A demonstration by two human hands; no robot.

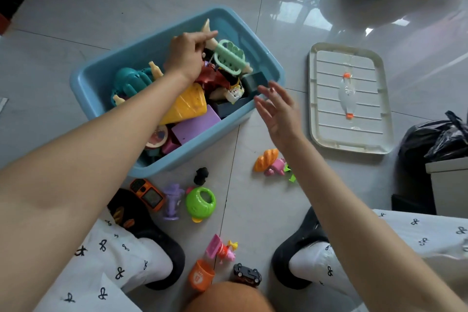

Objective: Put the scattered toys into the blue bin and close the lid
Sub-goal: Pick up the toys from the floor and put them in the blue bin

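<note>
Head view: blue bin (266, 63) open at 11 o'clock of frame centre, part-filled with toys.
Left hand (188, 54) reaches into the bin, fingers curled round a cream-coloured toy (208, 29) at its far end. Right hand (277, 106) hovers released, fingers spread, beside the bin's 3 o'clock corner. Lid (350, 97) lies upturned on the floor at 3 o'clock, apart. Loose toys remain: bread toy (266, 159), green pot (201, 202), orange phone (147, 194), black car (247, 273).

Single head-worn wide-angle view, looking steeply down and forward from above the person's own arms. It sits close over the tiled floor (266, 210), with the blue bin (83, 83) near centre frame, the lid (314, 99) at right and knees at the bottom edge.
</note>
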